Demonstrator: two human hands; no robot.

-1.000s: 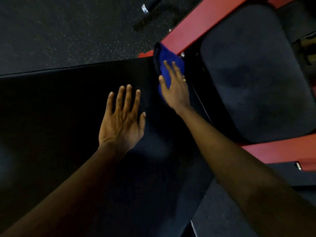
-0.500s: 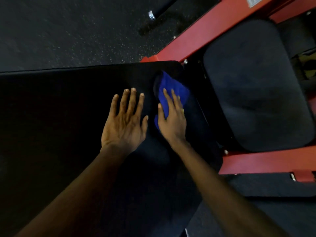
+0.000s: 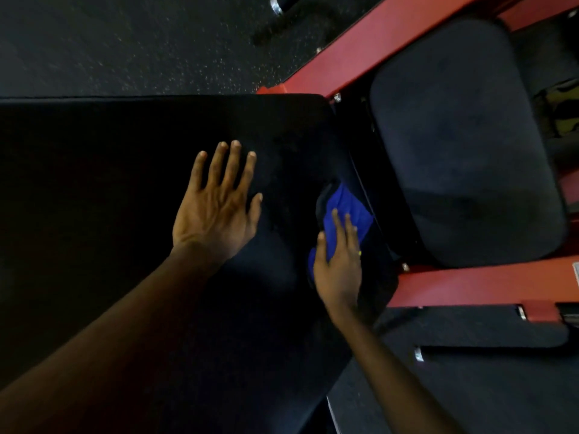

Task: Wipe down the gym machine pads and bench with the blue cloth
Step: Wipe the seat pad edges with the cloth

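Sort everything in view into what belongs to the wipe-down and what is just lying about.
Job: blue cloth, right hand pressing it, left hand flat on the large black pad, smaller pad beyond.

Not part of it: red frame, chrome-tipped bar, camouflage-patterned item, speckled floor.

Speckled black rubber floor (image 3: pixel 141 51), chrome-capped bar (image 3: pixel 277 4) (top edge); red steel frame (image 3: pixel 360 70), camouflage-patterned item (image 3: pixel 560 111) at right
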